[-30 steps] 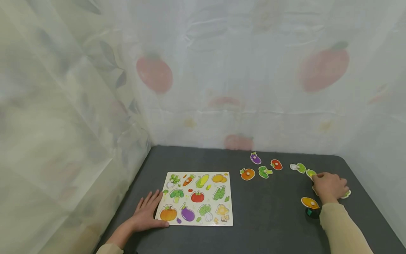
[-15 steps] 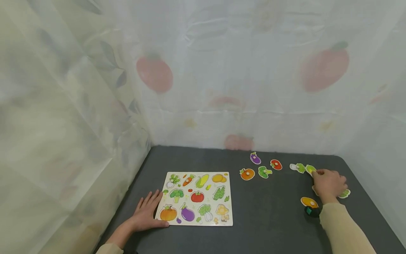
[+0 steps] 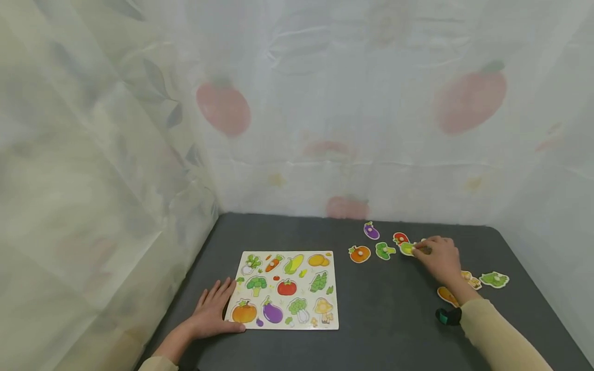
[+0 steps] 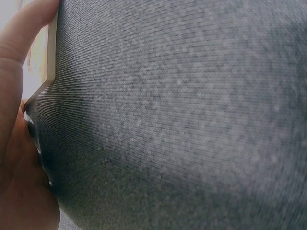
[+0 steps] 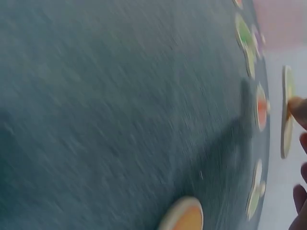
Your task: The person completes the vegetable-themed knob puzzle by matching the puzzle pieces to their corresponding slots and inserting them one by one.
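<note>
My right hand (image 3: 443, 263) pinches a yellow-green corn puzzle piece (image 3: 406, 249) between thumb and fingertips. In the right wrist view the corn piece (image 5: 287, 134) is seen edge-on, lifted above the table. From the head it overlaps the tomato piece (image 3: 400, 238), and the hand covers most of the bok choy piece. My left hand (image 3: 212, 310) rests against the left edge of the white vegetable puzzle board (image 3: 303, 289), fingers extended and thumb at its lower left corner. A carrot piece (image 3: 273, 264) with a knob sits in the board's top row.
Eggplant (image 3: 371, 231), pumpkin (image 3: 359, 254) and broccoli (image 3: 384, 251) pieces lie right of the board on the dark table (image 3: 380, 319). Near my right forearm are potato (image 3: 445, 295), mushroom (image 3: 474, 281) and pea (image 3: 494, 279) pieces. A printed curtain (image 3: 287, 196) hangs behind.
My right hand has picked up the corn piece from the right-hand cluster and carried it left, uncovering the mushroom and pea pieces. My left hand stays at the board.
</note>
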